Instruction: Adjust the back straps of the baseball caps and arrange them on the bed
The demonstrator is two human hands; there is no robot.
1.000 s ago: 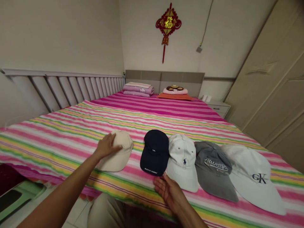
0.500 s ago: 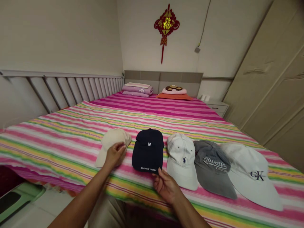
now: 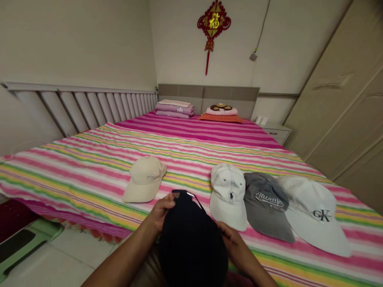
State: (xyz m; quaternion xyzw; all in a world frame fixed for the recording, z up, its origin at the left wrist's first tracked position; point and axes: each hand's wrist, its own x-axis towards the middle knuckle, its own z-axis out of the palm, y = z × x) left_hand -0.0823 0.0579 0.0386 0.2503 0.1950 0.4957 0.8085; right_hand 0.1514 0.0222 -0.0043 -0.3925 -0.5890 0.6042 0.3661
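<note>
A dark navy baseball cap [image 3: 193, 243] is held up close to me, its crown facing me and its back strap at the top. My left hand [image 3: 163, 210] grips its upper left edge, fingers closed near the strap. On the cap's right side, my right hand [image 3: 231, 239] is closed against the edge, its fingertips partly hidden behind it. A beige cap [image 3: 145, 177] lies on the bed to the left. To the right lie a white cap [image 3: 228, 191] with a small rider logo, a grey cap [image 3: 267, 207] and a large white cap [image 3: 317, 217] with dark letters.
The bed has a striped cover [image 3: 89, 159]. Folded purple bedding [image 3: 175, 109] and a pink pillow stack [image 3: 221, 113] sit by the headboard [image 3: 185, 91]. A radiator [image 3: 89, 107] runs along the left wall. A green stool [image 3: 30, 243] stands on the floor at lower left.
The navy cap has been lifted off the bed, brought toward me and turned so its strap is at the top. My left hand has moved from the beige cap onto it.
</note>
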